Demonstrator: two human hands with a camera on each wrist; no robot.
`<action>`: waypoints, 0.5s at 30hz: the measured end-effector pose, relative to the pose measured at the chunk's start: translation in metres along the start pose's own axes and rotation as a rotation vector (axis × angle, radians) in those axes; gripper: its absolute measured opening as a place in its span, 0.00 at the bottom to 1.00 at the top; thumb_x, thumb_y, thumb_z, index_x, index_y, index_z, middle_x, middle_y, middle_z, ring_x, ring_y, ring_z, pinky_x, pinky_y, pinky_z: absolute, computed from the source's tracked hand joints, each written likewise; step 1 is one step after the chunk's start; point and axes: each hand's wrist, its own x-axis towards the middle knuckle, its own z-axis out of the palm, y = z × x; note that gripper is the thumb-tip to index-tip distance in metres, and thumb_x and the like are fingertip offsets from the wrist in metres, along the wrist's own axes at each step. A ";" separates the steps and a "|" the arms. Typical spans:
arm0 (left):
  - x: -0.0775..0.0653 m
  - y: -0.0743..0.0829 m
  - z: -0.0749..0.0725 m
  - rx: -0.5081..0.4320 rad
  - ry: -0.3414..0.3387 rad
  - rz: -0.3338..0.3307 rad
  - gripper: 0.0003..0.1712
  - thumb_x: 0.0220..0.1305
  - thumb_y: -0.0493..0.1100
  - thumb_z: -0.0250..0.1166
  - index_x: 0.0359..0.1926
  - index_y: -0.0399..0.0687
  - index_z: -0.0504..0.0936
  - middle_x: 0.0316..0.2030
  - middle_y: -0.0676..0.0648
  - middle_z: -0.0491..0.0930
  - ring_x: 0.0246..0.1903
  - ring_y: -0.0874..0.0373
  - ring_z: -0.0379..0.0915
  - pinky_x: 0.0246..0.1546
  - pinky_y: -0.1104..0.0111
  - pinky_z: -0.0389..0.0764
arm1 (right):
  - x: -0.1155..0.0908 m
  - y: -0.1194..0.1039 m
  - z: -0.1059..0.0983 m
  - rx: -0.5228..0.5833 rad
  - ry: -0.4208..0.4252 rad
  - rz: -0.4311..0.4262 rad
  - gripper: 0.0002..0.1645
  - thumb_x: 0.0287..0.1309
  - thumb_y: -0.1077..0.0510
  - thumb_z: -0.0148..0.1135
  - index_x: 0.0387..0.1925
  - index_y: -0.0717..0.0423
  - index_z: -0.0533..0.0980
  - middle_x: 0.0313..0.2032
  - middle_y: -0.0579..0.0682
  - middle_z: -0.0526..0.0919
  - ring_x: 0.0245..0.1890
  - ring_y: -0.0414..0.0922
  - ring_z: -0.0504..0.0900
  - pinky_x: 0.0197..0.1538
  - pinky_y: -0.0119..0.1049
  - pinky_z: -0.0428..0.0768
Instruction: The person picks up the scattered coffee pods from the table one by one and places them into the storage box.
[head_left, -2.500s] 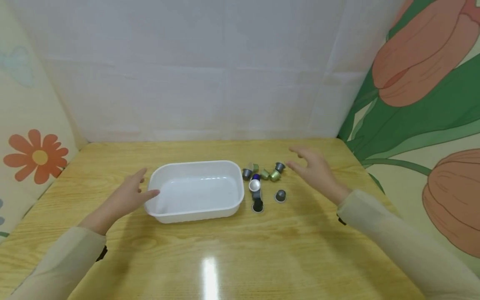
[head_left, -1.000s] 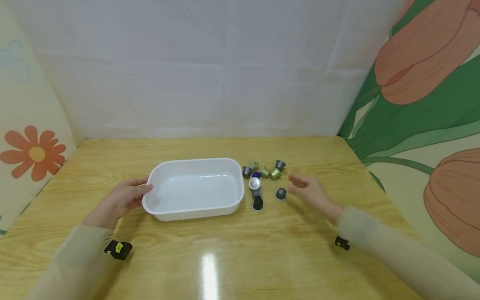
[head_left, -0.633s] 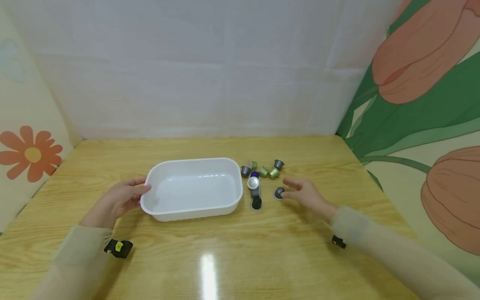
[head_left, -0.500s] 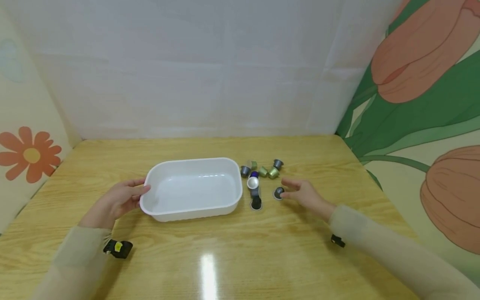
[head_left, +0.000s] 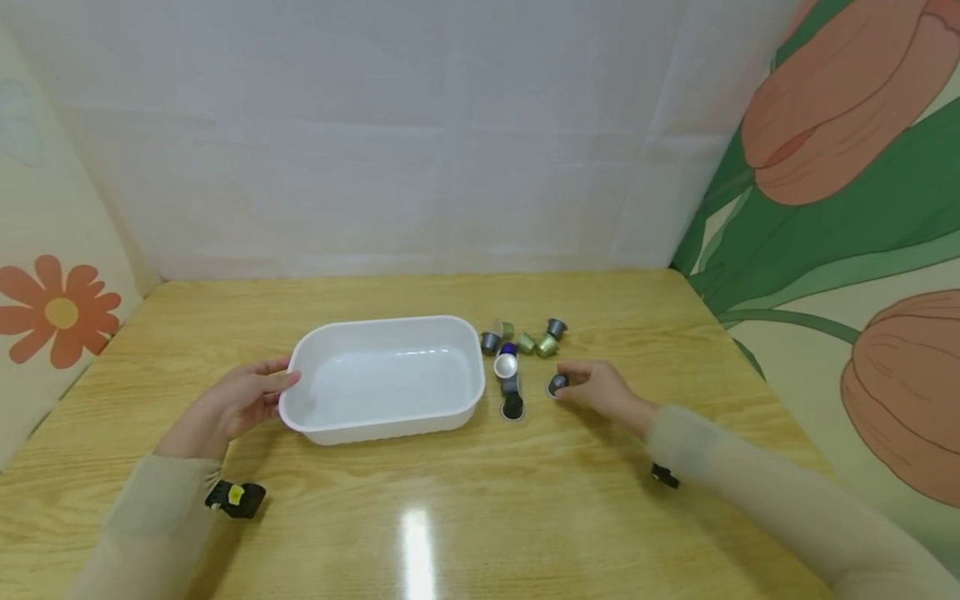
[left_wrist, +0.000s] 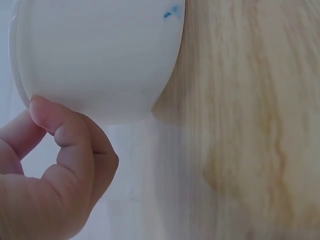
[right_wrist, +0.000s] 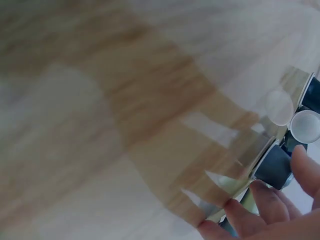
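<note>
My left hand (head_left: 238,402) grips the left end of a white plastic basin (head_left: 390,430), thumb over the rim and fingers bent behind it. In the left wrist view, the basin's outer wall (left_wrist: 100,60) carries a small blue mark. At the right, my right hand (head_left: 606,393) pinches a dark grey coffee capsule (head_left: 557,384), which stands lid down on the table. The right wrist view has thumb and fingers on either side of this capsule (right_wrist: 274,166). The basin's inside is bare.
Between basin and right hand lie several more capsules: a black one (head_left: 513,406), one with its white lid (head_left: 506,366) facing up, a purple one (head_left: 508,348), green ones (head_left: 547,346) and grey ones (head_left: 557,327). A white sheet (head_left: 442,167) hangs behind the wooden table (head_left: 337,517).
My left hand has come to the basin's rim and taken hold of it. My right hand has come down and leftward onto the lone grey capsule, its fingers closing round it.
</note>
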 end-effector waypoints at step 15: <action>-0.002 0.000 0.003 0.012 0.009 -0.005 0.44 0.69 0.41 0.61 0.73 0.32 0.44 0.32 0.56 0.80 0.32 0.61 0.76 0.35 0.69 0.80 | 0.001 -0.005 0.001 -0.004 0.010 0.068 0.30 0.57 0.59 0.70 0.60 0.62 0.73 0.59 0.60 0.75 0.60 0.57 0.73 0.64 0.50 0.67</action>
